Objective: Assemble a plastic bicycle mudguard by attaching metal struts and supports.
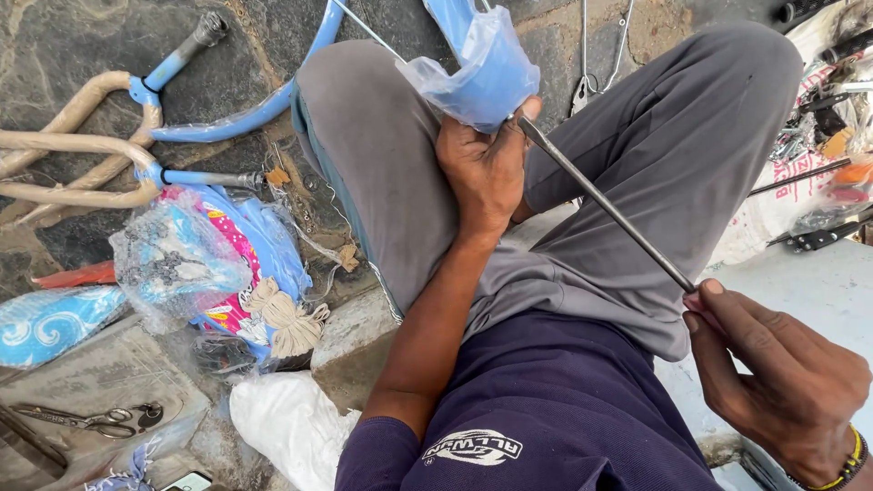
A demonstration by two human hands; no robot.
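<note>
nearby, scissors [91, 419], bicycle frame [232, 118], wrapped bundle [195, 264]

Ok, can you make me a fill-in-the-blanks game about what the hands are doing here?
1. The right hand pinches the end of a long thin metal ____.
2. The left hand grips a blue part wrapped in clear ____.
3. On the ground at the lower left lies a pair of ____.
4. The person's trousers are ____ in colour.

Missing words: rod; plastic; scissors; grey

A thin grey metal rod [605, 205] slants down-right from a seemingly plastic-wrapped blue part [477, 64].
</note>
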